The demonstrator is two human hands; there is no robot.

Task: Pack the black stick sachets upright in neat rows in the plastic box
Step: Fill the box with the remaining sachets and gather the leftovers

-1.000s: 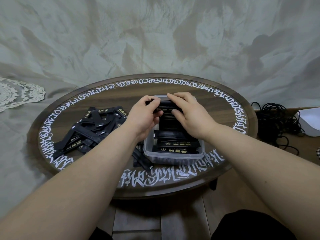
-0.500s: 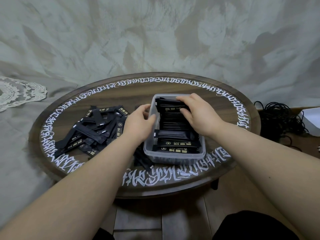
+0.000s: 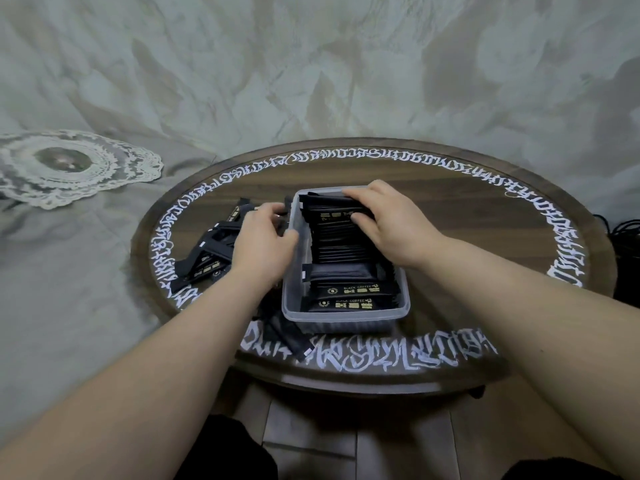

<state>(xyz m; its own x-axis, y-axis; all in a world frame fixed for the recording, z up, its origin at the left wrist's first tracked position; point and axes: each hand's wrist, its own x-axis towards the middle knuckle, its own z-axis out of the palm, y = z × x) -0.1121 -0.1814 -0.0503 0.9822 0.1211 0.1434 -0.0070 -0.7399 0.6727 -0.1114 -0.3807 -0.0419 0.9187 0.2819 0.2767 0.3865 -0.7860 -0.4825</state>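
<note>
Black stick sachets packed in rows inside clear plastic box on round table, gold "BLACK COFFEE" print. Right hand gripping far sachets; left hand loosely curled over loose pile, grip unclear.

One plastic box stands on one round table, and two hands, left and right, are at the box. The black stick sachets inside the box and the loose pile left of the box are too many and too overlapped to count. One lace doily lies far left of the box.
</note>
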